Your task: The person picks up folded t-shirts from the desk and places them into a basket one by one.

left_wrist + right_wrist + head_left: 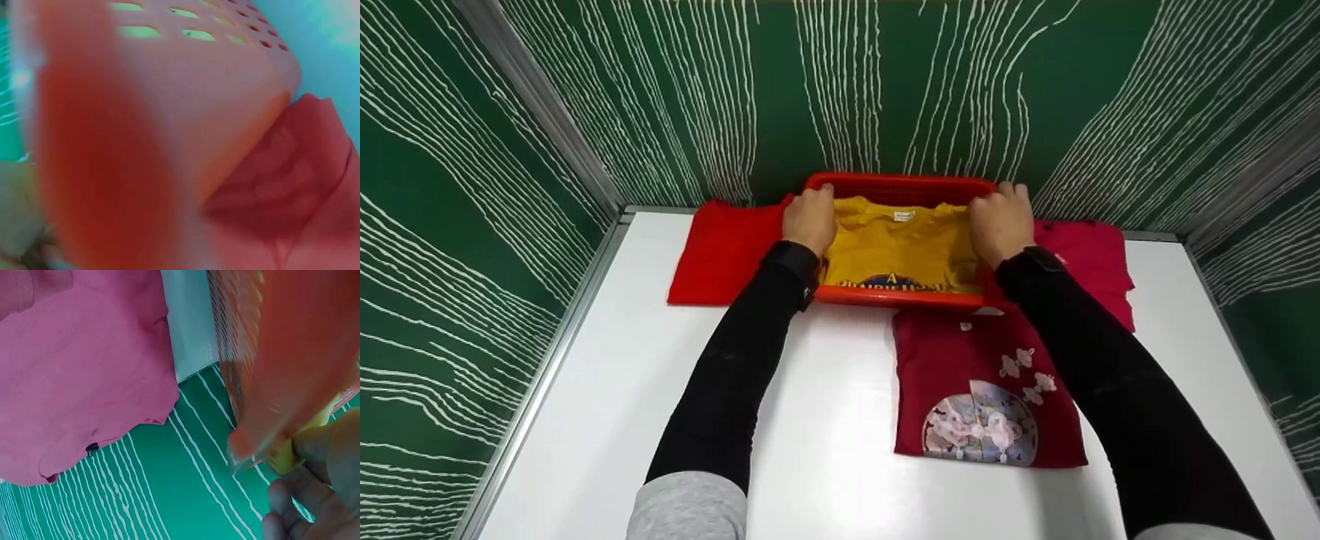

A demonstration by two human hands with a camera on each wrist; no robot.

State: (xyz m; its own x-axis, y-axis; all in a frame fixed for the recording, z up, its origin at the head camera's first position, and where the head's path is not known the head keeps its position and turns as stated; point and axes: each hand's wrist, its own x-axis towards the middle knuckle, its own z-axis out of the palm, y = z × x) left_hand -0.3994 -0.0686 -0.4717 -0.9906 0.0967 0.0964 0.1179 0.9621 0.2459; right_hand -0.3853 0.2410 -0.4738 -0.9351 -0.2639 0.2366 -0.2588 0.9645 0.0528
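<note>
A red plastic basket (pixel 900 298) stands at the back of the white table, a yellow printed T-shirt (pixel 900 247) lying folded inside it. My left hand (pixel 810 217) grips the basket's left rim and my right hand (pixel 1003 223) grips the right rim. In the left wrist view the basket's slotted side (pixel 225 84) fills much of the picture, beside red cloth (pixel 264 174). The right wrist view has my right hand (pixel 332 495) at the basket's edge, close to a bit of yellow cloth (pixel 281 458).
Left of the basket lies a folded red shirt (pixel 724 255); to its right is a pink one (pixel 1087 259). A dark red T-shirt (pixel 937 367) with a round print lies in front, under the right forearm. Green walls with white lines (pixel 780 90) enclose the table (pixel 840 420).
</note>
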